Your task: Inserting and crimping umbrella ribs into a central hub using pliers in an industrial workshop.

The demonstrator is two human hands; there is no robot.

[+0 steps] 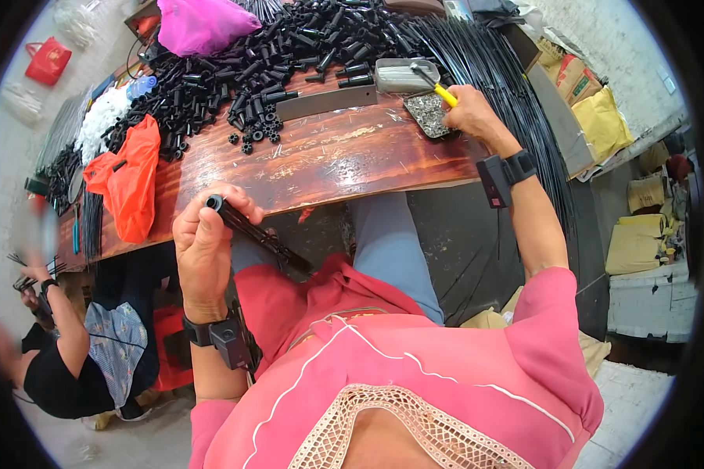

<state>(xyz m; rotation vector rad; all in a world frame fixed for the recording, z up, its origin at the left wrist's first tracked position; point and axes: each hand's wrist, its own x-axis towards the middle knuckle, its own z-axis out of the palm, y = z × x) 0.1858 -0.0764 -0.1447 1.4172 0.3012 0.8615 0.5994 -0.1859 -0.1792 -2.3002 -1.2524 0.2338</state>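
My left hand (203, 234) is closed around a black, tube-ended piece (250, 227) that looks like a folded umbrella frame. Its round hollow end points up toward the table, and its slim ribs slant down over my lap. At the right, my right hand (477, 113) grips the yellow handle of a small tool (446, 95) with a thin metal shaft, possibly a hammer. That tool reaches over a dark tray (429, 117) of tiny metal pieces. Just beyond lies a clear plastic box (405, 76).
Black tubular parts (289, 59) cover the far side of the wooden table (321, 168), behind a grey metal bar (325, 103). Long black rods (493, 78) hang over the right side. An orange bag (129, 180) and a pink bag (203, 25) lie leftward. Another person (78, 344) handles thin ribs.
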